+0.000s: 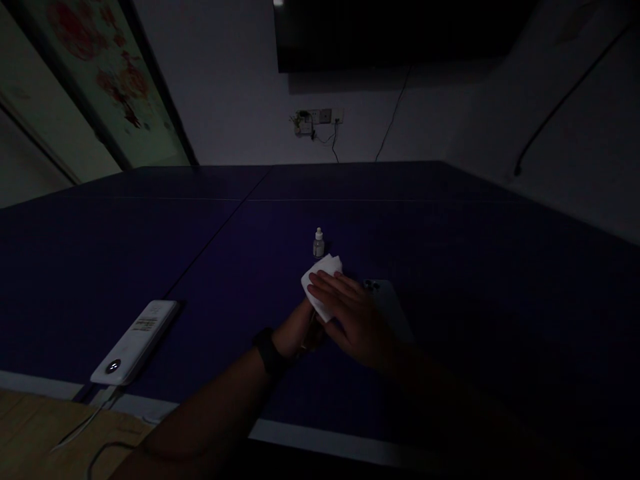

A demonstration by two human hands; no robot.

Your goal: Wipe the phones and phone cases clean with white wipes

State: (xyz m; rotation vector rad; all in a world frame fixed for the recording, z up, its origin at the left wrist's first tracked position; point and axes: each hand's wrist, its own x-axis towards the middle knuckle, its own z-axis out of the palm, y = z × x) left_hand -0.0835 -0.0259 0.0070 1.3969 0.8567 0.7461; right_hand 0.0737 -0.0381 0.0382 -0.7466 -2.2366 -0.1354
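The scene is dim. A white cloth or tissue (323, 280) lies on the dark blue table (450, 240). My right hand (350, 313) rests on top of it with fingers stretched flat. My left hand (297, 330), with a dark band on its wrist, sits just under and left of the right hand, touching the cloth's near edge; its fingers are mostly hidden. A small dropper bottle (319, 243) stands upright just behind the cloth. A dark phone (390, 307) lies flat to the right of my right hand.
A white power bank (136, 341) with a cable lies near the table's front-left edge. A wooden surface (30, 433) shows below the edge. On the far wall are a socket (315, 120) with cables and a dark screen (400, 33).
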